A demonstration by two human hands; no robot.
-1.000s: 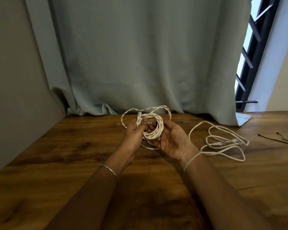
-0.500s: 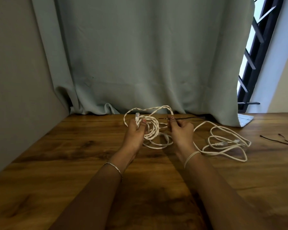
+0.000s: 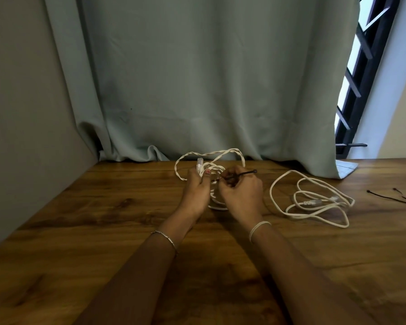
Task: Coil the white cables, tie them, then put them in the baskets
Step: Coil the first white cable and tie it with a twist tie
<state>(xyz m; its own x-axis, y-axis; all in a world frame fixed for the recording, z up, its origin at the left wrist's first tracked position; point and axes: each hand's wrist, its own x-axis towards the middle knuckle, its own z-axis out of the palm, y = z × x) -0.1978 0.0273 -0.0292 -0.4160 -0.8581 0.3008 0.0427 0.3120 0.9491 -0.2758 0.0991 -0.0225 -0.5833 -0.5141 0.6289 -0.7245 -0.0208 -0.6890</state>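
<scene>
A coiled white twisted cable [image 3: 212,166] is held upright above the wooden table [image 3: 103,219], its clear plug sticking up beside my thumb. My left hand [image 3: 197,192] grips the coil on its left side. My right hand [image 3: 240,192] pinches a thin black cable tie [image 3: 240,175] against the coil, the tie's head pointing up and right. One loose loop of the cable arcs behind both hands. A second white cable [image 3: 314,202] lies loosely heaped on the table to the right. No basket is in view.
Two more black cable ties [image 3: 394,198] lie near the table's right edge. A grey-green curtain [image 3: 209,90] hangs along the table's back edge, a grey wall stands at the left, and a barred window [image 3: 361,73] is at the upper right.
My right hand turned from palm-up under the coil to over it and now pinches a black cable tie at the coil. My left hand kept its grip.
</scene>
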